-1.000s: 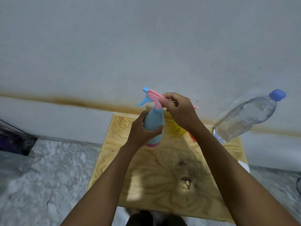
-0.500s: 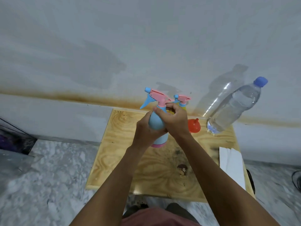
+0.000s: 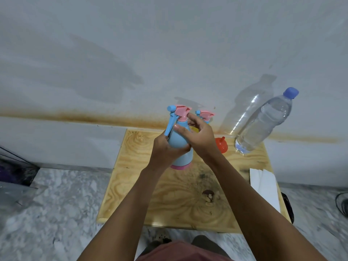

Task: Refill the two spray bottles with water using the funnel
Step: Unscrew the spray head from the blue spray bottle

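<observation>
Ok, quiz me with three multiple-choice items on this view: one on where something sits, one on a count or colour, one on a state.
1. Where is the orange funnel?
A. In the blue bottle's neck
B. On the wooden table, beside the water bottle
C. On the floor

2. How many spray bottles show?
A. One
B. Two
C. Three

3. The water bottle's cap is:
A. On
B. Off
C. Hidden

Answers:
1 B, it lies on the wood just left of the water bottle's base.
2 B, the blue spray bottle is gripped by the left hand, with the right hand at its neck; a second trigger head shows behind.
3 A, the blue cap sits on top.
</observation>
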A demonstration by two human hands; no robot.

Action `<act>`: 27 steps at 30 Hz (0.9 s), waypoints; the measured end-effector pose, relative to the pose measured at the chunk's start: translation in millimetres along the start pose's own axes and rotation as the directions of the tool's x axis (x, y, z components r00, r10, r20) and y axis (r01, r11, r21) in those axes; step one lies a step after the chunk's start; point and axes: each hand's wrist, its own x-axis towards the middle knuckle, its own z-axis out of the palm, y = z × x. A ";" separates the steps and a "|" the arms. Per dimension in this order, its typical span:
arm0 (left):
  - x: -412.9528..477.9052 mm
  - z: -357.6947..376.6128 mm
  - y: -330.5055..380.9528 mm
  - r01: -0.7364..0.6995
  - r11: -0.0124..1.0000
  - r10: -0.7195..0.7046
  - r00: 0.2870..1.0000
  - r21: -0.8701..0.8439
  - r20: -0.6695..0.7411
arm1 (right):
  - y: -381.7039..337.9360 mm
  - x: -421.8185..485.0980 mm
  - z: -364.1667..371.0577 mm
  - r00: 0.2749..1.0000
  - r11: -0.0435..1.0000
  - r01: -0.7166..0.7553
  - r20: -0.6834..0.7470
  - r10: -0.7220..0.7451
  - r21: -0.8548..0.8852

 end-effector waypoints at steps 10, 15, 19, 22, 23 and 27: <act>-0.3 -0.4 10.2 -0.127 0.992 0.127 0.992 -0.004 -0.011 | -0.8 -0.7 0.7 0.999 0.993 0.032 -0.016 -0.030 0.110; 1.2 0.1 8.5 -0.110 0.994 0.109 0.994 -0.027 -0.010 | 0.3 -0.8 4.9 0.993 0.993 0.056 -0.105 -0.045 0.105; 0.3 -0.3 10.2 -0.118 0.992 0.116 0.993 -0.045 -0.030 | 2.5 -3.1 2.2 0.997 0.978 0.030 -0.076 -0.015 0.205; 0.0 -0.2 11.1 -0.107 0.993 0.106 0.994 -0.050 -0.027 | 1.7 -2.8 6.6 0.995 0.973 0.013 -0.096 0.009 0.230; 0.4 0.1 10.6 -0.102 0.994 0.101 0.995 -0.047 -0.026 | 2.1 -1.5 8.8 0.992 0.976 -0.002 -0.125 0.030 0.220; -0.3 2.3 13.0 -0.096 0.994 0.093 0.995 -0.052 -0.047 | 4.3 2.0 11.1 0.986 0.956 -0.052 -0.140 0.096 0.289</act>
